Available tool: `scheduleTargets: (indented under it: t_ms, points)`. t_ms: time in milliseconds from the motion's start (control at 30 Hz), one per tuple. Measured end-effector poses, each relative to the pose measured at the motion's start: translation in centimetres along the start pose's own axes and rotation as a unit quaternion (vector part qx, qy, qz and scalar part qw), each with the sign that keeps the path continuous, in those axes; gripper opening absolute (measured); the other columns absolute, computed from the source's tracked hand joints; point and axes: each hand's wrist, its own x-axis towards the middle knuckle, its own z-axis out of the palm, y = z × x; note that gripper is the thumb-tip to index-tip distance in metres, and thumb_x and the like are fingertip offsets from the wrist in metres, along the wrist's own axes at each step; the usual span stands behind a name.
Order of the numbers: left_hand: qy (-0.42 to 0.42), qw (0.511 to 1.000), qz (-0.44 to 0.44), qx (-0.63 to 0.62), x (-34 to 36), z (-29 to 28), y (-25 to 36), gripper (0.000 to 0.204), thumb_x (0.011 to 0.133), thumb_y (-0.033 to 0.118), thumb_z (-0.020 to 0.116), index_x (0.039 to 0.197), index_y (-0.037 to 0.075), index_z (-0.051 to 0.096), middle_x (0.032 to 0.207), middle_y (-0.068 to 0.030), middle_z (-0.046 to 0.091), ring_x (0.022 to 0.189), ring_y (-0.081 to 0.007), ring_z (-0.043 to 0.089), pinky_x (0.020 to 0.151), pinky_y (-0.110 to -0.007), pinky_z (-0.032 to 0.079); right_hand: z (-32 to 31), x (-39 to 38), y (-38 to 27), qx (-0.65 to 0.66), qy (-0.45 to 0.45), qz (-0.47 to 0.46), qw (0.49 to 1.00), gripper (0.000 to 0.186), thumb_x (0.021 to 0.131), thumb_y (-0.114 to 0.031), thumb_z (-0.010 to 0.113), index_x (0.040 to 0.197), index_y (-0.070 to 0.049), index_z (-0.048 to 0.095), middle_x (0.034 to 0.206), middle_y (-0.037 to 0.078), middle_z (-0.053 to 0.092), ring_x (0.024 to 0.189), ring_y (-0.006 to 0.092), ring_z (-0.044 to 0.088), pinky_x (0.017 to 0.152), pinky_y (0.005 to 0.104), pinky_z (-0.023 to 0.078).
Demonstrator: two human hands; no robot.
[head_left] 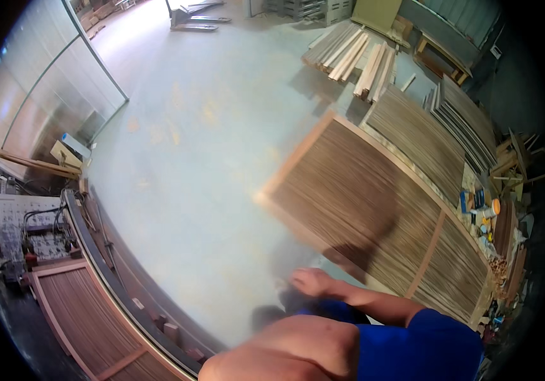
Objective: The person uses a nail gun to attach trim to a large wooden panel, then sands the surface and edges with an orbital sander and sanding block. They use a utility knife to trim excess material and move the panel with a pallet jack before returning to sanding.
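1. Fingers of your right hand (310,281) curl loosely in a blur—you cannot tell whether they grip anything.
2. Your left hand does not show; only a bare arm (285,349) fills the lower edge, so its grasp cannot be told, nor whether your hands meet.
3. Nearest your right hand is the large framed panel (361,197), right of centre: brown and ribbed, with a paler wooden border and a crossbar. Its near edge appears just beside the hand, and a rounded shadow falls across its face.
4. Beyond its far edge you have another ribbed panel (418,130), then a stack of sheets (460,120); farther up, pale wood strips (349,54) lie in bundles.
5. To your lower left, a smaller framed panel (88,305) lies along a dark rail (114,276).
6. At the top, a pallet jack (196,18) stands on the pale floor (183,171).
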Motion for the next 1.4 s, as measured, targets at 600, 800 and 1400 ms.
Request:
scheduleTargets:
  t_ms: [600,800,1400]
  points:
    - [0.041,0.981,-0.124,-0.142,45.2,-57.6,14.4,0.054,0.099,0.048,0.069,0.077,-0.002,0.066,0.070,-0.0076,0.058,0.054,-0.0164,0.051,0.050,-0.030,0.039,-20.7,67.6,-8.3,-0.073,-0.064,0.120,0.988,0.021,0.095,-0.025,0.061,0.102,-0.007,0.069,0.103,0.017,0.071,0.101,0.0389,0.067,0.089,0.0485,0.053]
    - [0.075,0.973,-0.123,-0.181,61.2,-81.6,10.2,0.055,0.098,0.047,0.070,0.076,-0.003,0.065,0.069,-0.0088,0.058,0.054,-0.0171,0.051,0.048,-0.031,0.038,-32.3,93.7,-0.4,-0.138,-0.100,0.210,0.963,0.023,0.094,-0.026,0.060,0.103,-0.008,0.071,0.107,0.017,0.072,0.104,0.0383,0.067,0.088,0.0490,0.054]
    - [-0.042,0.994,-0.024,0.099,113.9,-152.3,18.4,0.037,0.101,0.028,0.061,0.074,0.003,0.059,0.077,-0.0113,0.060,0.060,-0.0207,0.054,0.057,-0.032,0.044,-64.6,176.2,-3.8,-0.017,-0.015,0.189,0.982,0.025,0.092,-0.023,0.063,0.093,0.001,0.071,0.081,0.016,0.073,0.074,0.0287,0.071,0.071,0.0431,0.055]
